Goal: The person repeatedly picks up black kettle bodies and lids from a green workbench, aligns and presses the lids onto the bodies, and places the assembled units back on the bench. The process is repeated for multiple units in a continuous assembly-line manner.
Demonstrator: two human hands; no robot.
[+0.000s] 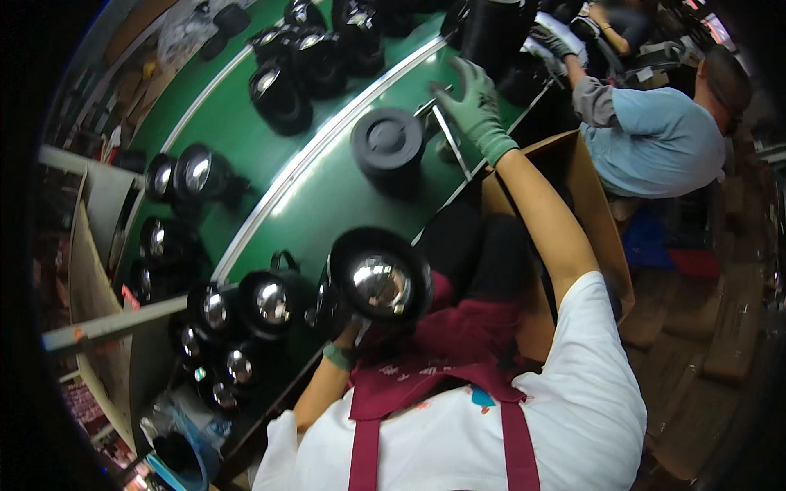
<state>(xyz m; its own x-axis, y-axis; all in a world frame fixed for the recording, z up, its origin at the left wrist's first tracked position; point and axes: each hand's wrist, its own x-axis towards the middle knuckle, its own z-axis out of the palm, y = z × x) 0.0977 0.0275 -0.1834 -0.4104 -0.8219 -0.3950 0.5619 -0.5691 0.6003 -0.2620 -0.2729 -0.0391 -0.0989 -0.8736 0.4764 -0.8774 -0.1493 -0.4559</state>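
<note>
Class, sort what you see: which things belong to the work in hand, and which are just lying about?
Likely in the work:
Black round piece with mirror-bright silver dome, at the mostly hidden left hand
Thin silver metal bar, near the green-gloved right hand
Dark grey cylinder
Similar black domed pieces

Apparently lying about:
Crumpled clear plastic
Bright red object, far right

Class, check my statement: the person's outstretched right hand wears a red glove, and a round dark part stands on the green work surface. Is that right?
No, one colour is wrong: the head view shows a green glove, not a red one, on the outstretched right hand. A round dark part stands on the green work surface.
</note>
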